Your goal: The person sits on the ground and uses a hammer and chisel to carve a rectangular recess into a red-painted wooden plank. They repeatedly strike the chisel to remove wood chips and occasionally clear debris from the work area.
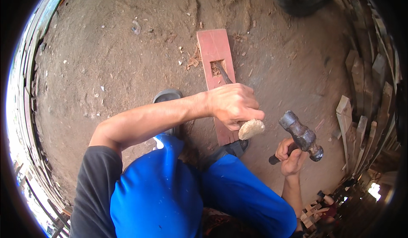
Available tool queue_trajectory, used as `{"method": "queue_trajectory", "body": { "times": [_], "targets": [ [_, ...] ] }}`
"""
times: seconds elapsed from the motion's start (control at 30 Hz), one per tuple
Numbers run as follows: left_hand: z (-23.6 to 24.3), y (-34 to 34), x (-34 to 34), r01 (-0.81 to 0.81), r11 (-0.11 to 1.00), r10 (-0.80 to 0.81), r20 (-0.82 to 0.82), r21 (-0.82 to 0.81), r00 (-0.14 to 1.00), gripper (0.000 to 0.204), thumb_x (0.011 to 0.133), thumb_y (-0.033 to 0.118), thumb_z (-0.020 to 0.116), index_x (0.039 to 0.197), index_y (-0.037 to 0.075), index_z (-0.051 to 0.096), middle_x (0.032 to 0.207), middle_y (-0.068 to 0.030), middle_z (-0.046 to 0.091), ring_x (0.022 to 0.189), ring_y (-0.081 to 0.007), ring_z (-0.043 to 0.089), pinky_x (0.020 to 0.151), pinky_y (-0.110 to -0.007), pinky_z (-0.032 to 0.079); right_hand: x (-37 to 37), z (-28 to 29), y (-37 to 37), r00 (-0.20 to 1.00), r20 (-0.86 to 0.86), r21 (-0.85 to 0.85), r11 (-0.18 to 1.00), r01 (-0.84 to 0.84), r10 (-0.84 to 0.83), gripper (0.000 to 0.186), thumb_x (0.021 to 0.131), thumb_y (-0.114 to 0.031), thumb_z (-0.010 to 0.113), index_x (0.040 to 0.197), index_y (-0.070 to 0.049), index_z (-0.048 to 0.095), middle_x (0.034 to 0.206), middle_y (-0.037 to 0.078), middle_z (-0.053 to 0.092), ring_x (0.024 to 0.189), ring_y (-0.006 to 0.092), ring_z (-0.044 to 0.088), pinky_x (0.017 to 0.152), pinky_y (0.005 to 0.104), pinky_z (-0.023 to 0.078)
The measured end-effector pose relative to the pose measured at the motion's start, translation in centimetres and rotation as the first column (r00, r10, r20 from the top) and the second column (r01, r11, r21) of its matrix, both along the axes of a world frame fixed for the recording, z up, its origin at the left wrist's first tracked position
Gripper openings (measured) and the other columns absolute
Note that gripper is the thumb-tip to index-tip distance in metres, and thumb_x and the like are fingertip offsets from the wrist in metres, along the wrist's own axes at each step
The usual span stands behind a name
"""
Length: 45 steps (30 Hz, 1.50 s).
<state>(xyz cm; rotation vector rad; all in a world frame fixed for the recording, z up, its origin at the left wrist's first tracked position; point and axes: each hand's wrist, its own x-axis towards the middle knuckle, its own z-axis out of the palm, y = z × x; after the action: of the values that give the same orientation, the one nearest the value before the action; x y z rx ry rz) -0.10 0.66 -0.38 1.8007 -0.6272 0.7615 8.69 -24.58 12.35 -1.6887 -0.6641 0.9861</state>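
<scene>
My left hand point(236, 104) is closed around a chisel point(225, 76), whose pale, frayed wooden handle end point(250, 128) shows below my fingers. The blade's tip sits in a rectangular recess point(214, 68), littered with wood chips, in a reddish board point(214, 42) lying lengthwise on the dirt ground. Off to the right, my right hand point(290, 157) grips the handle of a worn metal hammer point(299, 133), its head raised beside the chisel's handle and apart from it. My sandalled feet are either side of the board, partly hidden by my blue-clad legs and left arm.
Dirt ground point(106, 55) with scattered shavings surrounds the board. A black tyre point(293, 4) is at the top right. Loose timber pieces point(344, 110) line the right side, with a slatted barrier point(32, 93) at the left. Wood offcuts point(310, 212) and dark clutter fill the lower right.
</scene>
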Motion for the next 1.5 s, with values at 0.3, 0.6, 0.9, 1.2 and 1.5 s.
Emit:
{"method": "queue_trajectory", "body": {
  "times": [0.3,0.6,0.9,1.2,1.5],
  "targets": [
    [0.1,0.2,0.3,-0.020,1.000,0.020,-0.008,-0.011,1.000,0.028,0.066,0.013,0.071,0.087,0.009,0.054,0.062,-0.0047,0.048,0.057,-0.0297,0.055,0.054,-0.042,0.040,0.5,-0.3,-2.1,0.999,0.003,-0.075,0.996,-0.048,0.048,0.062,0.099,-0.065,0.046,0.081,-0.006,0.043,0.061,-0.001,0.036,0.052,0.0070,0.032,0.046,0.0235,0.026],
    [0.8,1.3,2.7,-0.097,0.992,0.089,-0.104,-0.075,0.991,0.018,0.079,0.018,0.071,0.087,0.006,0.060,0.061,-0.0076,0.055,0.055,-0.0293,0.059,0.051,-0.041,0.045,0.3,3.5,-6.1,0.842,0.537,-0.039,0.999,-0.035,0.051,0.050,0.090,-0.055,0.057,0.089,-0.005,0.052,0.077,0.005,0.052,0.070,0.0184,0.049,0.064,0.0337,0.041],
    [1.1,1.9,3.8,-0.062,0.993,0.044,-0.166,-0.105,0.985,0.027,0.071,0.013,0.069,0.097,0.007,0.063,0.067,-0.0105,0.062,0.060,-0.0319,0.064,0.053,-0.042,0.051,-0.6,0.6,-3.6,0.925,0.344,-0.283,0.957,-0.060,0.160,0.043,0.104,-0.045,0.047,0.102,-0.003,0.047,0.079,0.003,0.049,0.062,0.0114,0.047,0.054,0.0267,0.037],
    [1.1,1.4,3.6,-0.160,0.977,0.139,-0.148,-0.138,0.979,0.030,0.069,0.009,0.068,0.098,0.007,0.060,0.065,-0.0113,0.059,0.059,-0.0338,0.062,0.052,-0.044,0.047,0.2,7.7,1.8,0.967,0.160,0.401,0.908,0.122,-0.200,0.057,0.097,-0.066,0.050,0.084,-0.012,0.040,0.060,-0.004,0.034,0.049,0.0072,0.030,0.044,0.0241,0.026],
    [0.9,1.1,3.4,-0.127,0.989,0.110,-0.184,-0.080,0.977,0.030,0.068,0.011,0.066,0.097,0.007,0.058,0.063,-0.0119,0.058,0.059,-0.0368,0.060,0.050,-0.048,0.046,-1.0,7.4,4.2,0.966,0.189,-0.136,0.969,0.206,-0.179,0.055,0.102,-0.063,0.043,0.081,-0.012,0.039,0.057,-0.003,0.034,0.043,0.0071,0.025,0.039,0.0242,0.022]
  ]
}}
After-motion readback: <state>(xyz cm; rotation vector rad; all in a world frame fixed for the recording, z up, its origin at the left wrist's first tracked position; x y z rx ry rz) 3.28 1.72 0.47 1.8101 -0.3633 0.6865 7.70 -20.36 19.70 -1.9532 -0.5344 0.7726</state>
